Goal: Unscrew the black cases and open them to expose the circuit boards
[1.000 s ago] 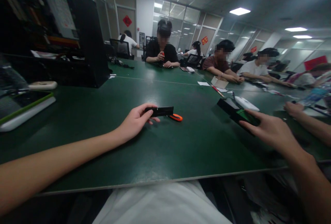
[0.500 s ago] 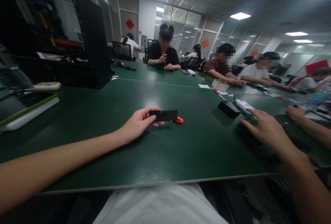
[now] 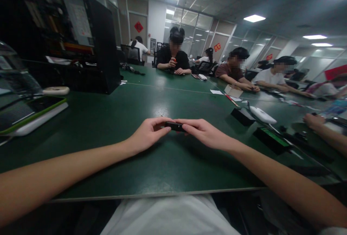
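Grips a slim black piece [image 3: 176, 126] over the green desk [image 3: 154, 173], pinching one end with the left hand [image 3: 148, 133] and the other with the right hand [image 3: 205, 132]. Has a green-topped block [image 3: 272, 140] lying well to the right.

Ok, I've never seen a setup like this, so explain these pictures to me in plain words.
There is no machine here, just a person's bare left hand and right hand. One camera, worn on that person's head, takes all the pictures, looking forward and down past the arms.

Both hands hold a small black piece between them, over a green table; I can't tell what the piece is. On the table, to the right, lie a black block, a white device and a green-topped box. Farther left stands an open black case. Across the table sits a person in black.
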Motion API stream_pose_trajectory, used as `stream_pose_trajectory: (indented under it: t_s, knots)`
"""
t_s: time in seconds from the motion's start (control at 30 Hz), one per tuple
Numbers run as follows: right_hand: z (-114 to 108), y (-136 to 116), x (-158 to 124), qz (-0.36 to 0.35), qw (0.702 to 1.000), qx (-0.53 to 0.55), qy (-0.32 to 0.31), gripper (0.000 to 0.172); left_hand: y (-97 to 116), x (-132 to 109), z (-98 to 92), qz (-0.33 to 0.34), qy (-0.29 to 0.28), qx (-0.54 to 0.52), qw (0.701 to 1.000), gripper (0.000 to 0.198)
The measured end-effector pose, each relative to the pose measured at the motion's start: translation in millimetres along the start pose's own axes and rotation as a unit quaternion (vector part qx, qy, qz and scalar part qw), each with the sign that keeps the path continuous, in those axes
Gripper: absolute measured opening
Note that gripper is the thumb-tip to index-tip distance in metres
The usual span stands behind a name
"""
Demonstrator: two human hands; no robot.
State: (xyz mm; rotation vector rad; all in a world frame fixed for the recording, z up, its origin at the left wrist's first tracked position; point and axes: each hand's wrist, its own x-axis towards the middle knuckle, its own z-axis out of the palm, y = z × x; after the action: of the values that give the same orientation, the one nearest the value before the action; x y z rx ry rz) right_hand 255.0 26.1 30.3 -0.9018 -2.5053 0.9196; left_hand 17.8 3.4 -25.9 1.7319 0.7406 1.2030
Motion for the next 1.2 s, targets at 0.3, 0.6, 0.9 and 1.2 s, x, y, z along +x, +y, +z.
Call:
stream_pose_trajectory:
  t_s: [0.3, 0.6, 0.9, 1.2]
  knots:
    - [-112.6, 49.4, -129.0, 0.210, 0.848, -0.432, 0.225, 0.054, 1.1, 4.3, -1.0, -0.034, 0.011, 0.015, 0.999, 0.029]
    - [-147.9, 116.4, -233.0, 0.459, 0.772, -0.394, 0.195, 0.064, 2.6, 1.7, -0.1, -0.055, -0.012, 0.070, 0.996, 0.023]
    - [-149.2, 114.3, -229.8, 0.450, 0.783, -0.398, 0.161, 0.065, -0.7, 1.8, -0.6, -0.044, -0.020, 0.086, 0.995, 0.022]
    - [-157.1, 117.1, -226.4, 0.401, 0.813, -0.403, 0.127, 0.063, -2.6, 0.6, -0.9, -0.049, -0.038, 0.099, 0.993, 0.022]
